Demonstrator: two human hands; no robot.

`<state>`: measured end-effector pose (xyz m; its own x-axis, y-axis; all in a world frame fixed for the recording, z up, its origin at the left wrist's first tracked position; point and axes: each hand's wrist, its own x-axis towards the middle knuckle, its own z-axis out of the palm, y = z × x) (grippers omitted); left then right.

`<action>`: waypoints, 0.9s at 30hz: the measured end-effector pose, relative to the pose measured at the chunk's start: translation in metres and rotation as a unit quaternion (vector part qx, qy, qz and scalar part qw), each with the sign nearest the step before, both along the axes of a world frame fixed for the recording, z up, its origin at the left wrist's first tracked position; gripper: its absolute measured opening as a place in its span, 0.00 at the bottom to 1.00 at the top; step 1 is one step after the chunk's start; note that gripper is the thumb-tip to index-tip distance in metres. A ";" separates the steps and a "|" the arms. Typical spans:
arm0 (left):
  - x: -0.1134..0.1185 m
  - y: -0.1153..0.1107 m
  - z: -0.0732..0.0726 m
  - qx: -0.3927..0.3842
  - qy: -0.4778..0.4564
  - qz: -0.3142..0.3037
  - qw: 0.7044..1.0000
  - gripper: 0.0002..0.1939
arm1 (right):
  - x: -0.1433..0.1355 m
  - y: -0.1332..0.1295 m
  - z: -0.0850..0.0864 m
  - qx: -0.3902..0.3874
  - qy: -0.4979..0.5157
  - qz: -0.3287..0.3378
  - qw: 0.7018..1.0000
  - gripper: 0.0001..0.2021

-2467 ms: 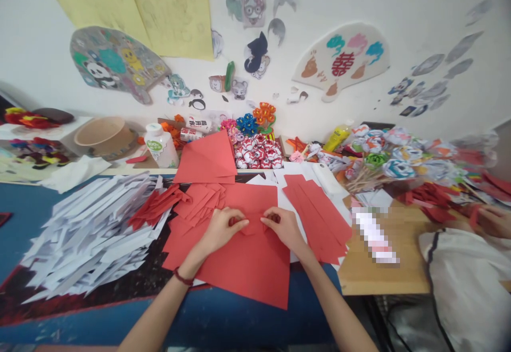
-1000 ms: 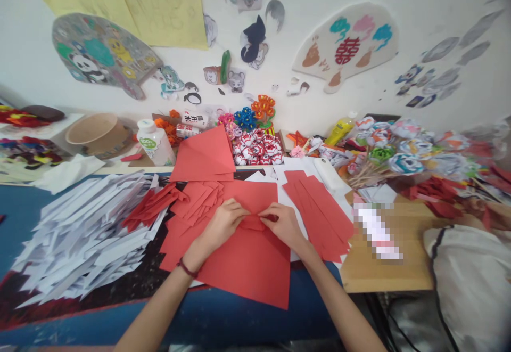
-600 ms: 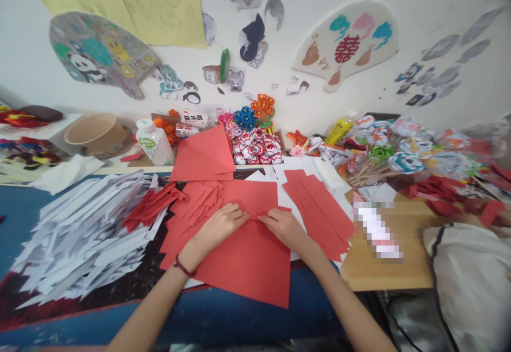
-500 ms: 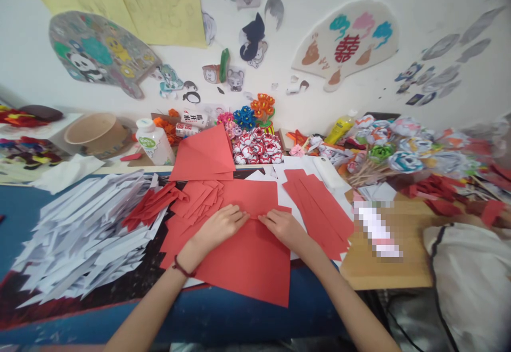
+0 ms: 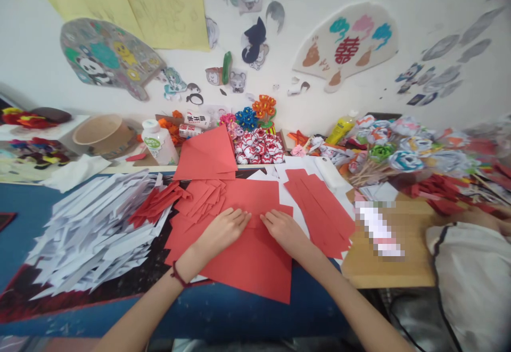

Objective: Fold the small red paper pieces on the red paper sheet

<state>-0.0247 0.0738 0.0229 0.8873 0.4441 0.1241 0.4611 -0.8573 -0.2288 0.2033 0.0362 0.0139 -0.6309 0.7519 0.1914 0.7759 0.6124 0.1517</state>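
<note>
My left hand and my right hand face each other above the red sheets, fingers closed in a pinch. Between the fingertips runs a piece of red paper; its outline blends into the large red sheet beneath. Just beyond my left hand lie folded red paper strips. Flat red strips rest on white paper beside my right hand. A stack of red squares stands behind.
A wide heap of folded white paper strips covers the left, with red folded pieces on its edge. A white bottle and paper flowers line the back. Another person's sleeve is at right, by a wooden board.
The view has shifted slightly, so the left side appears a little further right. My hands keep their pinch, the fingertips slightly further apart. Part of the other person's arm now shows at right.
</note>
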 end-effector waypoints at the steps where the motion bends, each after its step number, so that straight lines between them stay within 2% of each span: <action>1: -0.003 -0.001 0.002 -0.011 0.000 0.008 1.000 0.22 | 0.001 -0.003 0.000 -0.005 0.004 -0.007 1.000 0.16; 5: -0.013 -0.002 0.007 -0.036 -0.005 0.026 0.999 0.23 | 0.006 -0.012 -0.001 -0.012 0.020 -0.026 0.999 0.21; 8: -0.013 -0.003 0.004 -0.024 -0.017 0.021 0.999 0.20 | 0.007 -0.014 -0.001 0.004 0.018 -0.033 0.999 0.20; 12: -0.009 -0.007 -0.004 -0.009 -0.036 0.024 0.999 0.13 | 0.007 -0.012 0.000 0.016 0.026 -0.041 0.999 0.15; 15: -0.006 -0.008 -0.007 -0.017 -0.067 0.046 0.997 0.11 | 0.009 -0.010 -0.002 0.030 0.041 -0.033 0.998 0.09; 21: 0.000 -0.009 -0.002 -0.108 -0.146 0.122 0.976 0.10 | 0.006 -0.010 -0.011 0.023 0.130 -0.069 0.989 0.08; 27: 0.005 -0.009 0.002 -0.196 -0.225 0.179 0.938 0.07 | -0.002 -0.010 -0.003 -0.072 0.251 -0.152 0.953 0.06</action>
<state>-0.0192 0.0652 0.0245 0.5700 0.7930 0.2149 0.7093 -0.6070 0.3584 0.2018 0.0259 0.0109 -0.2354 0.9267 0.2930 0.8734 0.3340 -0.3545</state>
